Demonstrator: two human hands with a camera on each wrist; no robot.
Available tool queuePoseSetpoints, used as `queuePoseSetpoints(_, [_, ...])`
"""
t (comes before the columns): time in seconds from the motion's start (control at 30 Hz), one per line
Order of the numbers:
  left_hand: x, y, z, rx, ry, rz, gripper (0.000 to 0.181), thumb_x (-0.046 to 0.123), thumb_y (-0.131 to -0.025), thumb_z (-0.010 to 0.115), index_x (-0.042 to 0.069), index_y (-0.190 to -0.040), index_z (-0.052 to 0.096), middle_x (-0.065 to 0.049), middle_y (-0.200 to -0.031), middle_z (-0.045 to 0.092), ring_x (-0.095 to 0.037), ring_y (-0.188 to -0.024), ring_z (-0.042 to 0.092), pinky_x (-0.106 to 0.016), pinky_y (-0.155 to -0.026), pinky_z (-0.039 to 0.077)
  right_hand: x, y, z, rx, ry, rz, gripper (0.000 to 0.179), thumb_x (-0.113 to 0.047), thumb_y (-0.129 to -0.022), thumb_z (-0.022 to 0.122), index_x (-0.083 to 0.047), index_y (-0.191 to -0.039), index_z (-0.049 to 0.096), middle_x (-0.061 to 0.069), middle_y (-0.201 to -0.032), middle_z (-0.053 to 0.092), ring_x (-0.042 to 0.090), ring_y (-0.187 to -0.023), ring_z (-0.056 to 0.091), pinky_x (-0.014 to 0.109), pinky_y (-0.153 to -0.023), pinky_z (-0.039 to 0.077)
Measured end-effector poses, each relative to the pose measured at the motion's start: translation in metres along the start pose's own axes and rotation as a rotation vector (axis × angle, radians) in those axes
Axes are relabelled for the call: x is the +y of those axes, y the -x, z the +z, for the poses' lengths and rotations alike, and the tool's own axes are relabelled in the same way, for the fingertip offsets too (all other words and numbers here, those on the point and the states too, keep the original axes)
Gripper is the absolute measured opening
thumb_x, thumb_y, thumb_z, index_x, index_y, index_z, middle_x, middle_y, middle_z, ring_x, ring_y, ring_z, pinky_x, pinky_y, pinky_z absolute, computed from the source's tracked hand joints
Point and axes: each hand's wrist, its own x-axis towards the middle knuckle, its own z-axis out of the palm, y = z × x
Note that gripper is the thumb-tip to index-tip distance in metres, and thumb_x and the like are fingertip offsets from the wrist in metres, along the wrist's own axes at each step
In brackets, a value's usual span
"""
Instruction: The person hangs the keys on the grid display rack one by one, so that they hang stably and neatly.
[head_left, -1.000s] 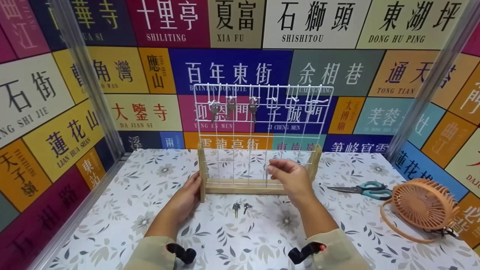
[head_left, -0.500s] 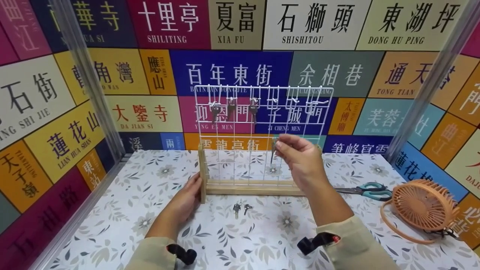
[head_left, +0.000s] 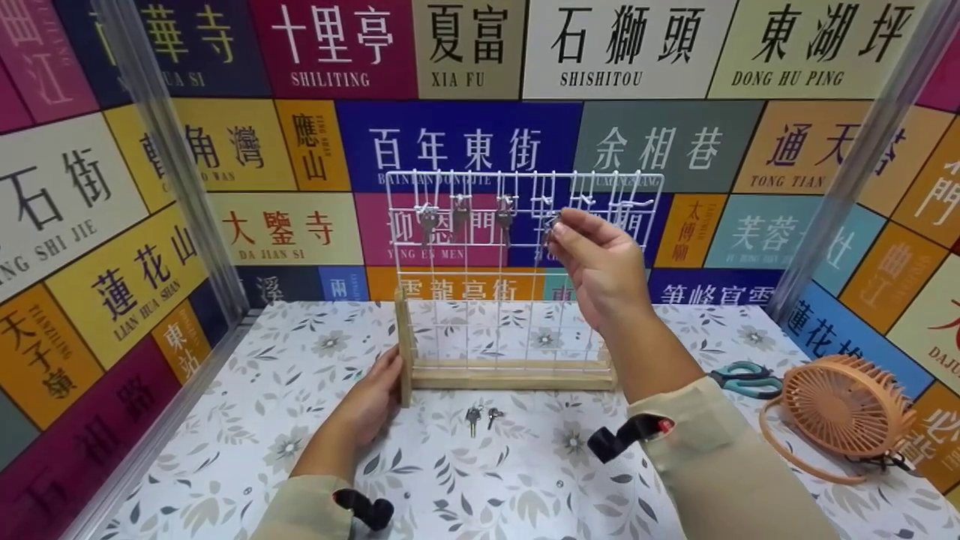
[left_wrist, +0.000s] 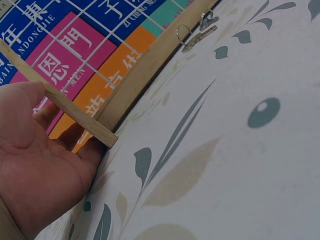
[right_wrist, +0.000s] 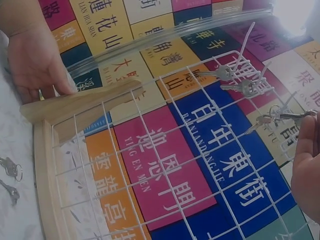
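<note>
- Head view: the right hand (head_left: 606,262) has risen from low on the white wire rack (head_left: 525,174) to its row of hooks, a key (head_left: 552,227) pinched between thumb and fingers
- That puts the key at about hook height, just beside the fourth hook (head_left: 546,201) from the left; whether it touches the hook cannot be told
- Three hung keys (head_left: 505,218) occupy the hooks to the left, as they did a second ago, and two loose keys (head_left: 472,420) lie on the near side of the table (head_left: 330,450), so the work looks about half done
- Scissors (head_left: 750,379) and an orange fan (head_left: 847,409) lie at the right
- Left wrist view: the left hand (left_wrist: 47,155) grips the rack's left wooden upright (left_wrist: 80,117), apparently to steady it, unchanged in place
- Right wrist view: the pinched key shows dark at the fingertips (right_wrist: 306,142), near the hung keys
</note>
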Motion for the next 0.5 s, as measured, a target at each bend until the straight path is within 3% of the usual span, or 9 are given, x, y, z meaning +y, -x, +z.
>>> queuePoseSetpoints(0.33, [-0.002, 0.0, 0.001, 0.007, 0.011, 0.008, 0.06, 0.053, -0.112, 0.047, 0.042, -0.168, 0.029, 0.0, -0.178, 0.03, -0.026, -0.167, 0.023, -0.047, -0.138, 0.017, 0.001, -0.015, 0.006, 0.053, -0.037, -0.02, 0.024, 0.0, -0.095, 0.078, -0.002, -0.119, 0.076, 0.011, -0.115, 0.072, 0.022, -0.102, 0.075, 0.029, -0.098, 0.064])
queuePoseSetpoints(0.5, [-0.002, 0.001, 0.001, 0.015, 0.012, -0.007, 0.059, 0.055, -0.111, 0.047, 0.044, -0.167, 0.031, 0.002, -0.178, 0.03, -0.025, -0.167, 0.023, -0.047, -0.138, 0.017, 0.004, -0.016, 0.008, 0.069, -0.005, -0.017, 0.027, -0.003, -0.095, 0.079, -0.003, -0.122, 0.076, 0.011, -0.119, 0.072, 0.024, -0.108, 0.075, 0.029, -0.1, 0.063])
